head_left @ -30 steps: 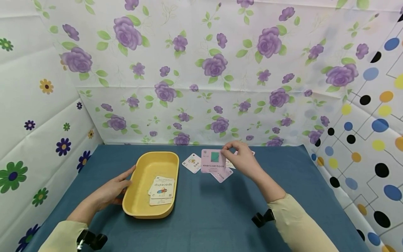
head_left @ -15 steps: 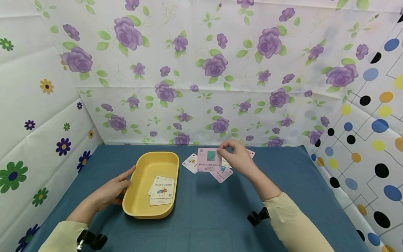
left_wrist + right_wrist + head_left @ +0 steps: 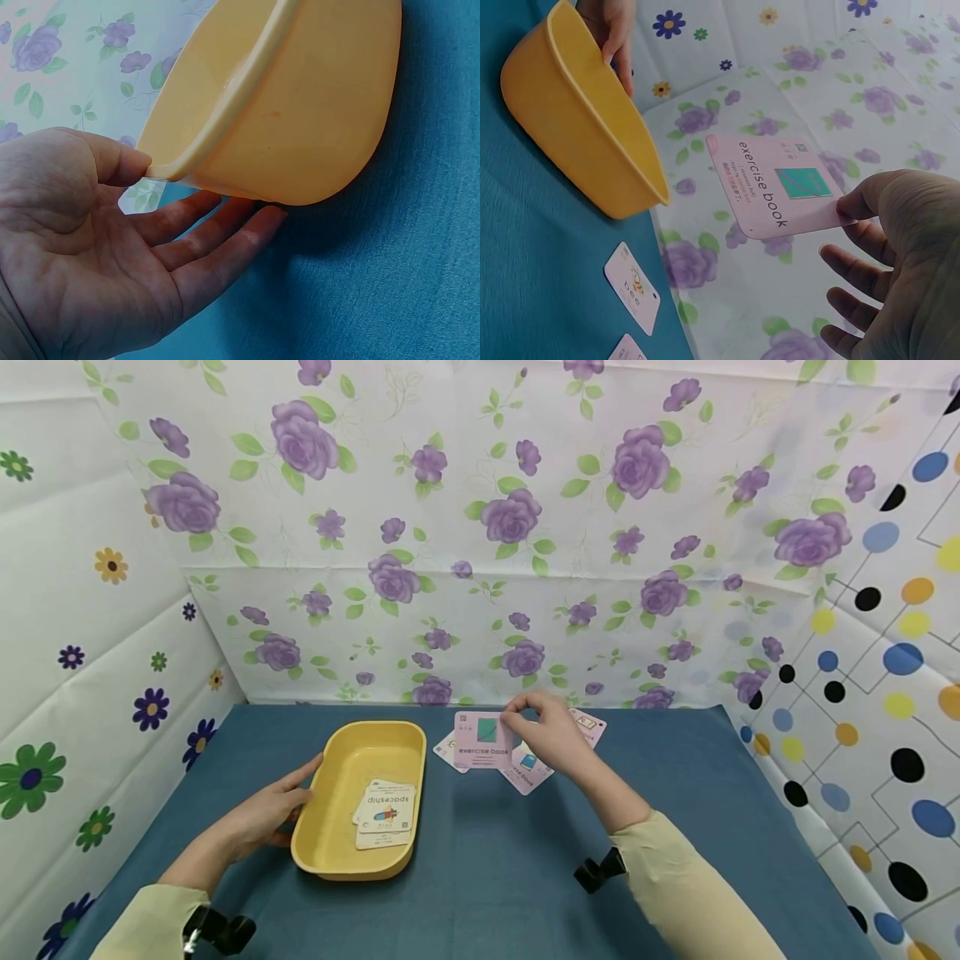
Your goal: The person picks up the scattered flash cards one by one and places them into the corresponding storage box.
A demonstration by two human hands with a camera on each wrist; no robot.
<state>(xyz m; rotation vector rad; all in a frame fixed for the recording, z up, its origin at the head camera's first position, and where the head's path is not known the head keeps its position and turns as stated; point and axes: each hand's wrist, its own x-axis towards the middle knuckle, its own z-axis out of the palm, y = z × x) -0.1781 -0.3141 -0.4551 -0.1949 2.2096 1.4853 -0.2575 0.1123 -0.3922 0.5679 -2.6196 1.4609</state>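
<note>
My right hand point(image 3: 551, 735) pinches a pink "exercise book" flash card point(image 3: 478, 742) by its edge between thumb and fingertips, raised off the table. The other fingers fan out loosely in the right wrist view. Below it lie a bee flash card point(image 3: 632, 288), partly covered in the head view, a pink card with a blue book point(image 3: 528, 770) and another pink card point(image 3: 588, 725), partly hidden by the hand. My left hand point(image 3: 266, 814) holds the yellow plastic tray point(image 3: 315, 112) at its left side, thumb on the rim, fingers against the outer wall.
Inside the tray lie several cards, a "spaceship" card point(image 3: 387, 808) on top. A blue cloth point(image 3: 495, 877) covers the table. Patterned fabric walls point(image 3: 465, 527) stand at the back and both sides. Each wrist carries a black camera mount point(image 3: 600, 870).
My right hand has moved left with the exercise book card, nearer the tray. It now covers more of the bee card and uncovers the pink cards. The left hand and tray stay put.
</note>
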